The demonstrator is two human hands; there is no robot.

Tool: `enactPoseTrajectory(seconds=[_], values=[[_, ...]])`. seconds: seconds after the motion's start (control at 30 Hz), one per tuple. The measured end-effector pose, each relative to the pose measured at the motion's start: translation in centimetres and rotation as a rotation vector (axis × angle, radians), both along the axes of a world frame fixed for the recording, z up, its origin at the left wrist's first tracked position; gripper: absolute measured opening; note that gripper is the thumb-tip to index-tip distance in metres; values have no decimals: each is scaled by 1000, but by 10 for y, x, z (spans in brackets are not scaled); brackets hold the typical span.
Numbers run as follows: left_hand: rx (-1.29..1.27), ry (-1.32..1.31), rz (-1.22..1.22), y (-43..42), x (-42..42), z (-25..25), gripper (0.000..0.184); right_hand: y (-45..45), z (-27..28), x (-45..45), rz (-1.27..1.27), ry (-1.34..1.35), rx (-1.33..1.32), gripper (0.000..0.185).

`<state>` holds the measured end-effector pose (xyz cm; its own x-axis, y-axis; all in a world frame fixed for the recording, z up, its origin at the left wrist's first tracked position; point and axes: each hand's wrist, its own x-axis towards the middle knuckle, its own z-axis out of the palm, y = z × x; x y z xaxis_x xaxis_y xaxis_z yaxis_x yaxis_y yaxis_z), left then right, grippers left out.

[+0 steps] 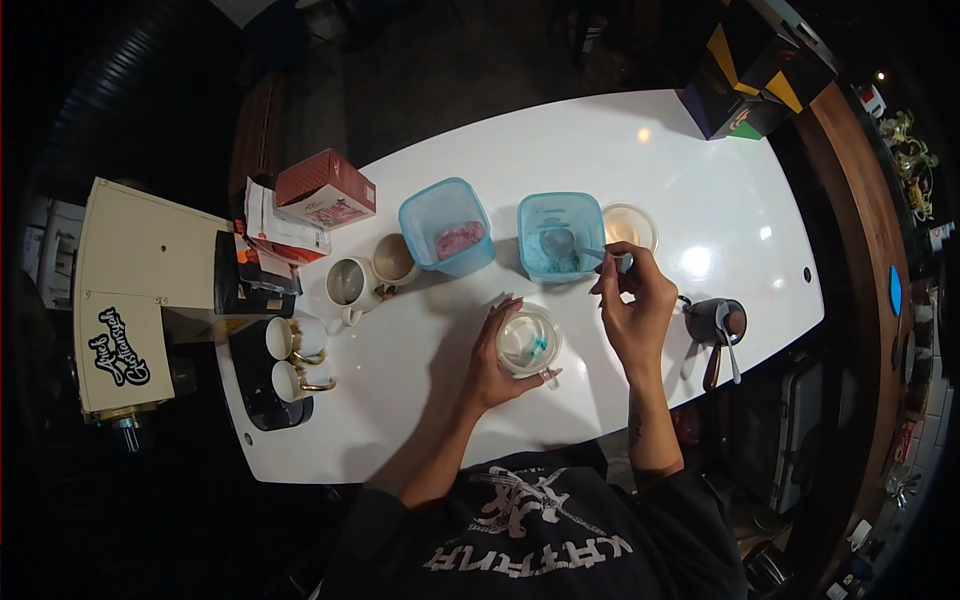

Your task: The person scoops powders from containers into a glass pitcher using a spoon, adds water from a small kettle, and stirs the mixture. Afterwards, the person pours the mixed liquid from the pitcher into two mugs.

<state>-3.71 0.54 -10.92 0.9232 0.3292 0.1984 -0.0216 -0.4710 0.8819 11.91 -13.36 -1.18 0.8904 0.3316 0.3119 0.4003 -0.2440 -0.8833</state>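
Right hand pinches a spoon, apparently scooping from a blue tub; lifting needs it level, left hand clasping a cup.

At two o'clock, the right hand hides the handle end of the spoon and part of the round dish. At six o'clock, the bottom edge crops the black shirt.

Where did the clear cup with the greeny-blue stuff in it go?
In the head view, the clear cup is in the left hand, over the near side of the white table, closer to the person's shirt than the blue tubs.
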Motion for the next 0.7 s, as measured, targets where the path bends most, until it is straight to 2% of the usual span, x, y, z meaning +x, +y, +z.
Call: enactPoseTrajectory(seconds=[0.07, 0.13, 0.27, 0.33, 0.5, 0.7], values=[[40, -52, 4, 0, 1, -9, 108, 2, 0, 0, -17, 17, 21, 10], [-102, -76, 12, -2, -2, -14, 104, 3, 0, -1, -36, 39, 37, 11], [-70, -77, 8, 3, 0, -15, 98, 6, 3, 0, -11, 46, 12, 11], [41, -125, 13, 7, 2, -14, 94, 7, 2, 1, 2, 73, -18, 11], [7, -132, 33, 14, -1, -5, 86, 9, 3, 0, 11, 88, -54, 11], [23, -147, 45, 17, 0, -8, 87, 9, -3, 0, -8, 229, 144, 9]])
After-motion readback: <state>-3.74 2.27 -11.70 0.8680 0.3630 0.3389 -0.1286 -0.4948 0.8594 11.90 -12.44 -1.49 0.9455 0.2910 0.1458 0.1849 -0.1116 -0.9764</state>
